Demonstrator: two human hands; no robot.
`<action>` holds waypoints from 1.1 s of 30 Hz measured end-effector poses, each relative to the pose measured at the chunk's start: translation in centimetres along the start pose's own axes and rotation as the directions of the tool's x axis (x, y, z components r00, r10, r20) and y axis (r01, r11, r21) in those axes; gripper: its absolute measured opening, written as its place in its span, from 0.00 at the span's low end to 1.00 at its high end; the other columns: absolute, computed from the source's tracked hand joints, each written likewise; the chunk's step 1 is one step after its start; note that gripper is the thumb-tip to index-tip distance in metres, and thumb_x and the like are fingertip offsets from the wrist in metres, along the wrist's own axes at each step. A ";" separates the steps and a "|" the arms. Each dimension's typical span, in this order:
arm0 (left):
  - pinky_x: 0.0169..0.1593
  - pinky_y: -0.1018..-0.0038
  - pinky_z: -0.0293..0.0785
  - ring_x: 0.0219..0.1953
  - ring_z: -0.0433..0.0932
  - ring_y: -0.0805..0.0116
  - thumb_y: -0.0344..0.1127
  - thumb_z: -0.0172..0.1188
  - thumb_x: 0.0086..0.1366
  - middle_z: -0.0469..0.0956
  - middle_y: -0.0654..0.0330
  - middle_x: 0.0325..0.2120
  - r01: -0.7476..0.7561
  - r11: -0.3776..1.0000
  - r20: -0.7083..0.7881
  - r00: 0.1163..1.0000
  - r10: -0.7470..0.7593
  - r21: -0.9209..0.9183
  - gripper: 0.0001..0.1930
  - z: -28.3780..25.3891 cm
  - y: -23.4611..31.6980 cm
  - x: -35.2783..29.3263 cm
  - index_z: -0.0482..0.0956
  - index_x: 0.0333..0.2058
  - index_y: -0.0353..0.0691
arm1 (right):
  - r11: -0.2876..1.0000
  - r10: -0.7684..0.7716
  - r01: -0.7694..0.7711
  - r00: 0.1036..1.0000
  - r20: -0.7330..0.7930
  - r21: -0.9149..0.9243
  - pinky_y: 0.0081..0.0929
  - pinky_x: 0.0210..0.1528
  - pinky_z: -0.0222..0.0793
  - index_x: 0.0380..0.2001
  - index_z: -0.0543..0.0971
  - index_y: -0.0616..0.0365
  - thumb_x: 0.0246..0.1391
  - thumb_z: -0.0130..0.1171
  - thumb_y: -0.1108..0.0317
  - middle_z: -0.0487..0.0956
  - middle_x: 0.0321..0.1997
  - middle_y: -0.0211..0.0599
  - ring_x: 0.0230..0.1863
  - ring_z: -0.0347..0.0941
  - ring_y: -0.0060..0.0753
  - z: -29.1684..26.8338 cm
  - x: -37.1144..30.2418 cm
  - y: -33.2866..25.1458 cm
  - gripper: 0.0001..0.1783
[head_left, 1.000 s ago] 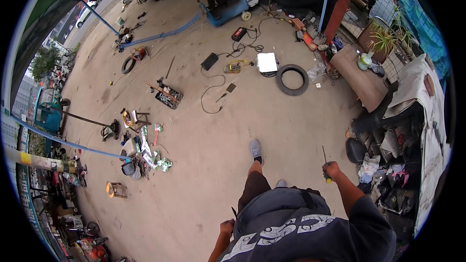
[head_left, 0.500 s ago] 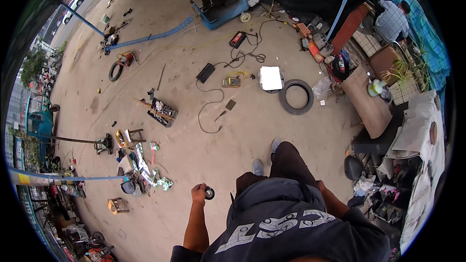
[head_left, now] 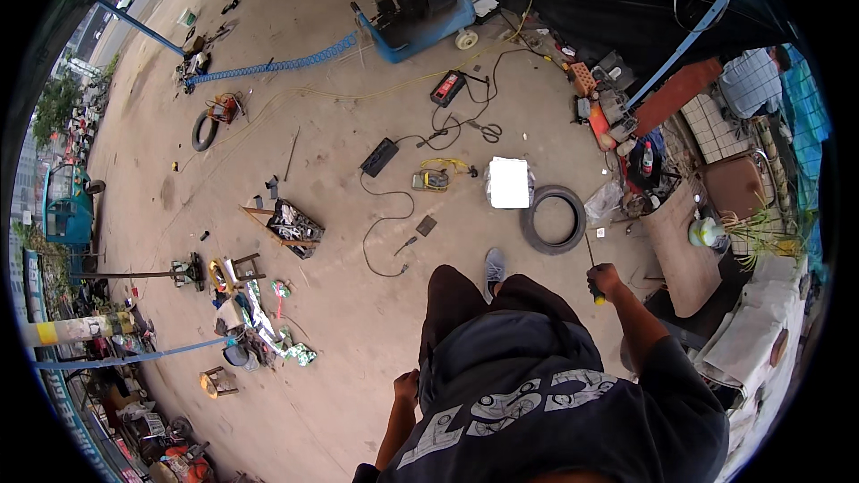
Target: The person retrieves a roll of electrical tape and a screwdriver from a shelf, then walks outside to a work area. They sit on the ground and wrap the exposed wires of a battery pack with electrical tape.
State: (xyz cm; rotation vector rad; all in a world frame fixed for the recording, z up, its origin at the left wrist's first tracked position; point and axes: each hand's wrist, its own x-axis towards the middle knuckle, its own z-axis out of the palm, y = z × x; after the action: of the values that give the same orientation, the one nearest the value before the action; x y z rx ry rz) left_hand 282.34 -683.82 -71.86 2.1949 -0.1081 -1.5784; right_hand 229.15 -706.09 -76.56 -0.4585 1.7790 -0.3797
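My right hand (head_left: pixel 606 279), reached out to the right, is closed around the yellow-and-black handle of a screwdriver (head_left: pixel 599 293). The tool's thin dark shaft points away from me, toward the gap beside a black tire (head_left: pixel 554 219) lying flat on the ground. My left hand (head_left: pixel 406 386) hangs low beside my left thigh, fingers curled. What it grips, if anything, is hidden; the roll of black tape seen earlier does not show. Left of the tire stands a white square-topped thing (head_left: pixel 509 182).
Ahead lie a black power strip (head_left: pixel 379 156), a yellow meter (head_left: pixel 430 180) and cables on the concrete. A toolbox (head_left: pixel 293 228) and scattered packaging (head_left: pixel 268 322) are to the left. On the right are a brown board (head_left: pixel 684 250) and clutter; a person (head_left: pixel 750 82) is beyond.
My left hand has drawn in to my thigh, and its tape roll has gone from sight. The right hand has come out to the right, showing a screwdriver. I have stepped forward.
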 end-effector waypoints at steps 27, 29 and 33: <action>0.34 0.74 0.75 0.30 0.79 0.69 0.35 0.58 0.64 0.82 0.55 0.31 -0.217 0.953 -0.113 0.974 0.197 -0.209 0.15 -1.8 33.3 20.5 0.79 0.41 0.26 | 0.901 0.117 -0.108 0.993 -0.005 -0.421 0.41 0.34 0.76 0.35 0.82 0.71 0.48 0.67 0.70 0.82 0.32 0.43 0.30 0.79 0.36 8.1 5.7 -20.6 0.14; 0.34 0.74 0.75 0.31 0.79 0.68 0.33 0.59 0.63 0.82 0.54 0.31 -0.120 0.954 -0.106 0.990 0.094 -0.276 0.15 -1.2 29.9 20.3 0.79 0.41 0.25 | 0.946 -0.011 0.008 1.000 -0.008 -0.323 0.34 0.26 0.71 0.25 0.80 0.69 0.51 0.62 0.72 0.79 0.24 0.40 0.23 0.74 0.30 6.8 10.3 -21.0 0.08; 0.24 0.70 0.72 0.21 0.76 0.65 0.33 0.59 0.63 0.79 0.55 0.25 0.094 0.931 -0.147 0.977 -0.154 -0.351 0.12 -0.4 21.0 19.5 0.78 0.36 0.26 | 0.981 -0.003 0.007 1.000 0.019 -0.196 0.31 0.23 0.71 0.29 0.77 0.67 0.53 0.60 0.71 0.76 0.22 0.38 0.21 0.73 0.31 8.5 12.4 -31.0 0.08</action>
State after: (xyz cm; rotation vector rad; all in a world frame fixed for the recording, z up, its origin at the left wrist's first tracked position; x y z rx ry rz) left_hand 293.33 -708.68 -80.95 2.0780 0.3417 -1.3423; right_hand 237.97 -739.27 -74.16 -0.6040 1.8052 -0.2031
